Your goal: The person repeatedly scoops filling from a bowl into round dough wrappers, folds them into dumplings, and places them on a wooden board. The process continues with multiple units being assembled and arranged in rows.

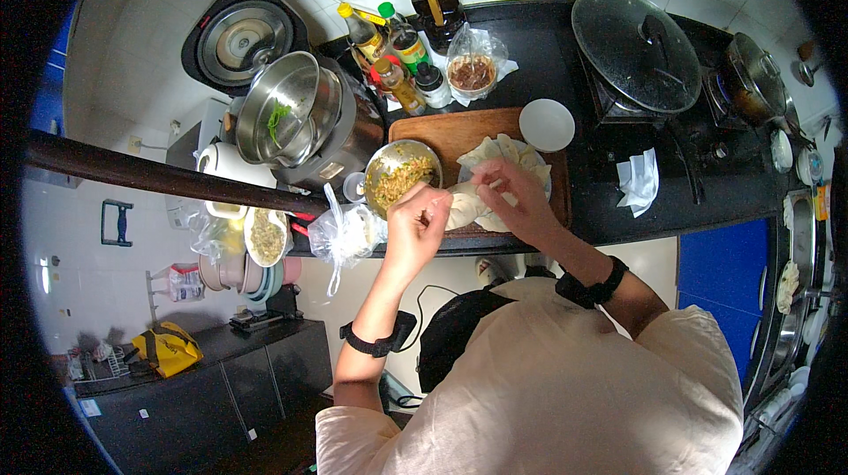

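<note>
My left hand [419, 220], its fingers curled, is at the left end of a pale dough wrapper [466, 205]. At the wrapper's right end is my right hand [513, 200], with thumb and fingertips bent together. Whether either hand grips the dough is hard to tell. Beneath and behind the hands, folded dumplings [503, 149] lie on a plate that is partly hidden. A steel bowl of chopped filling [404, 173] stands just beyond my left hand. Plate and bowl are on a wooden cutting board [457, 127]. A small white bowl [547, 125] sits at the board's far right corner.
Sauce bottles [401, 37] and a plastic-covered bowl of dark paste [472, 71] stand behind the board. Steel pots [281, 110] are at left, beside a tied plastic bag [348, 233] at the counter edge. A lidded wok [636, 51] and crumpled tissue [638, 182] are at right.
</note>
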A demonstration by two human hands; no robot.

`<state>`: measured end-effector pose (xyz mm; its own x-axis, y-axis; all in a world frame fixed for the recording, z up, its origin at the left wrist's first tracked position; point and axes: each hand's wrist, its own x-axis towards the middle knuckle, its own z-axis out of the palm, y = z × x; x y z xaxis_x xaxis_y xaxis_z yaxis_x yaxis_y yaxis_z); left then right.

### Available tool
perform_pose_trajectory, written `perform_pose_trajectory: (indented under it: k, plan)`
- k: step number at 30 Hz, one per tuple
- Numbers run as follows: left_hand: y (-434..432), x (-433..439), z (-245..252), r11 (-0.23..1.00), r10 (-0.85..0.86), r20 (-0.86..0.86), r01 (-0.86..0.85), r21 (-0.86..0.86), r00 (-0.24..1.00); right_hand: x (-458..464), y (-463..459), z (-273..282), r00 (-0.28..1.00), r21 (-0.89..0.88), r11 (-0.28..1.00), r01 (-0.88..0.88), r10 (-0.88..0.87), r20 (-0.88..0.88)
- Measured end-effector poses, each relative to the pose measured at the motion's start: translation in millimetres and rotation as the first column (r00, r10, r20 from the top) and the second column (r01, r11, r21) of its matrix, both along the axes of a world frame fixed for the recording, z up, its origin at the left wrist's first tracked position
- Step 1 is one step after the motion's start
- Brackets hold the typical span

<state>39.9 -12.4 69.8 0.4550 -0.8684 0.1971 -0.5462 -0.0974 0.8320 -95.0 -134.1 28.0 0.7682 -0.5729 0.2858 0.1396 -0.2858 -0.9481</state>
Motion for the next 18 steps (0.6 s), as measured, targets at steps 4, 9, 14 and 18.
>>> perform_pose_trajectory:
  k: [4, 9, 14, 18]
  plan:
    - [-6, 0, -11, 0.994, 0.068, -0.147, -0.080, -0.077, 0.987, 2, 18, -8, 0.966, 0.398, 0.884, -0.245, 0.259, 0.018]
    - [-2, -7, -4, 0.998, 0.042, 0.024, -0.041, -0.057, 0.999, 2, 23, -16, 0.947, 0.608, 0.734, -0.302, 0.305, 0.102]
    - [-3, -7, 10, 0.993, -0.009, 0.207, 0.034, -0.116, 0.978, 1, 18, -15, 0.936, 0.535, 0.782, -0.319, 0.348, 0.050]
    - [-4, -13, 9, 0.980, 0.064, 0.173, -0.029, -0.195, 0.983, 4, 23, -9, 0.955, 0.580, 0.768, -0.273, 0.289, 0.067]
